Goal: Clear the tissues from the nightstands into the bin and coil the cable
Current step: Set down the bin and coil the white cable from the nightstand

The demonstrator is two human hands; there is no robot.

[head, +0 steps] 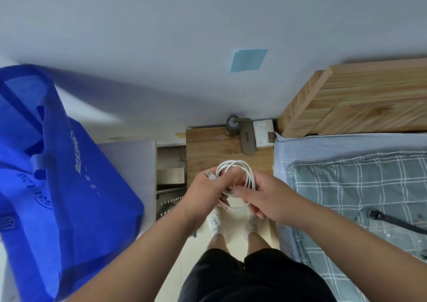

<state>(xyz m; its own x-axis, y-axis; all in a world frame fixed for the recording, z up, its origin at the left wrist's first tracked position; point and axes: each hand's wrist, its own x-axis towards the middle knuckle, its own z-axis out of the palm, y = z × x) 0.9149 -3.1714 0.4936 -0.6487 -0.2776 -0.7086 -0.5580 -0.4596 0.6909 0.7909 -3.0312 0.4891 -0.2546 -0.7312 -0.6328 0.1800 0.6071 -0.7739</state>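
A white cable [240, 166] is wound into a round coil of several loops above the wooden nightstand [208, 146]. My left hand [205, 189] grips the coil's left side, with the USB plug [209, 174] sticking out past the thumb. My right hand [263, 197] pinches the lower right of the coil. Both hands hover over the nightstand's front edge. No loose tissues show on the nightstand top. No bin is in view.
A tissue pack [263, 133], a grey flat case [248, 137] and a roll of dark tape [232, 122] sit at the nightstand's back right. A bed with a checked pillow [351, 186] lies to the right. A large blue bag [60, 167] stands on the left.
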